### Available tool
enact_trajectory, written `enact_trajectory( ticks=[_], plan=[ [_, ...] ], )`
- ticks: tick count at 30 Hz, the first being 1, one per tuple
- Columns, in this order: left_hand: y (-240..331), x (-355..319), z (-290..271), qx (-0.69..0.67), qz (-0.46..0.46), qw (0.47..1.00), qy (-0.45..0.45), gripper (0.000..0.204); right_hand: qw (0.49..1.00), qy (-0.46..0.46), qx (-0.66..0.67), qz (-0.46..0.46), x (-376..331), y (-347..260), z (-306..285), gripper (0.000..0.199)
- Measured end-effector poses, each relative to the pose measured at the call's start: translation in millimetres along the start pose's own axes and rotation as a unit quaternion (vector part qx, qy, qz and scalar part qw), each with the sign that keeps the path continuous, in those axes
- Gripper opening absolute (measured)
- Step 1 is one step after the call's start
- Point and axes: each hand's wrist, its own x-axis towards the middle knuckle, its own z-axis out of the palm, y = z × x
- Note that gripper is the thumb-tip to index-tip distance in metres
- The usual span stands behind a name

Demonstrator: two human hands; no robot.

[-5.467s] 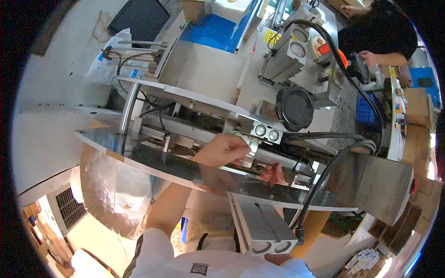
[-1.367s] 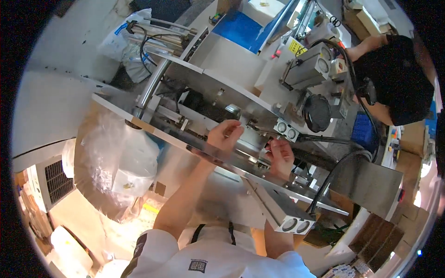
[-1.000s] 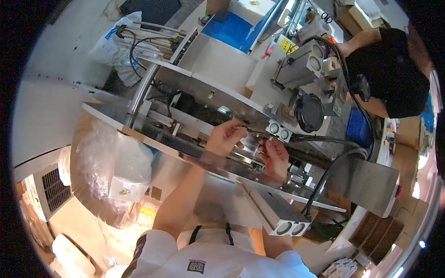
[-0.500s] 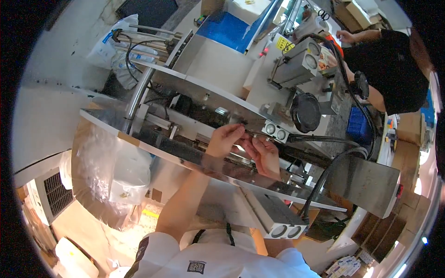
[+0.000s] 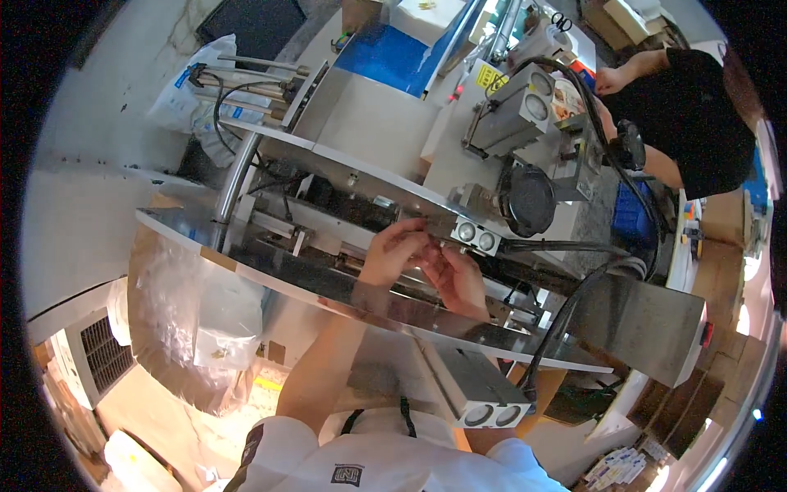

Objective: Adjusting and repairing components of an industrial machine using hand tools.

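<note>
Left hand (image 5: 388, 256) is sitting just left of the two-port block (image 5: 475, 236); its fingers are curling inward, tips bunching together toward the other hand. Right hand (image 5: 459, 283) is resting on the near side of the block, fingers pointing up-left, thumb side facing the block. Both sets of fingertips are meeting just left of the block. Can't tell if they're clamping on a small part: fingers are hiding the spot.

Key relation: block is lying just beyond the right hand and slightly to its right, so the right hand is being the nearer one. From the left hand the block is lying to the right, a bit beyond. Its long axis is running left to right, dipping at the right end; ports are facing the person. Can't tell if right fingers are touching it.

Going out: hoses (image 5: 566, 245) are running right from the block. Knob (image 5: 526, 199) is sitting beyond it, to the right. Rail (image 5: 328, 283) is passing on its near side, under the wrists. Lower cylinder (image 5: 463, 373) is hanging well nearer the person than the block. Post (image 5: 238, 180) is standing well left of it, bag (image 5: 225, 312) is hanging near-left. Upper cylinder (image 5: 504, 123) is sitting well beyond the block; co-worker's hand (image 5: 611, 79) is showing farther out, to the right.
</note>
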Motion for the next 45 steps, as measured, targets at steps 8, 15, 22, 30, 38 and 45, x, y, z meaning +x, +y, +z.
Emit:
enact_trajectory(
  ticks=[8,15,22,30,38,45],
  plan=[
    [2.0,-6.6,7.1,0.051,0.075,0.996,-0.014,0.036,0.997,0.062,0.003,-0.054,-0.4,4.5,9.7,0.017],
    [-3.4,-4.6,3.4,0.065,0.108,0.991,-0.034,0.036,0.999,0.036,-0.003,-0.038,-3.7,-2.1,15.4,0.019],
    [-6.4,-1.6,6.7,0.098,0.122,0.987,-0.037,0.036,0.998,0.029,-0.048,-0.036,-15.8,-11.4,14.6,0.022],
    [9.8,-9.5,7.3,0.131,0.094,0.984,-0.071,0.027,0.957,-0.074,-0.152,-0.237,-47.3,-10.5,-21.6,0.025],
    [0.0,-7.5,1.5,0.055,0.104,0.991,-0.067,0.024,0.839,-0.509,-0.073,-0.180,-31.5,-42.7,20.2,0.051],
    [-6.0,-9.5,4.5,0.042,0.109,0.993,-0.030,0.034,0.908,-0.331,-0.121,-0.226,-39.4,-40.5,27.8,0.063]
  ],
)
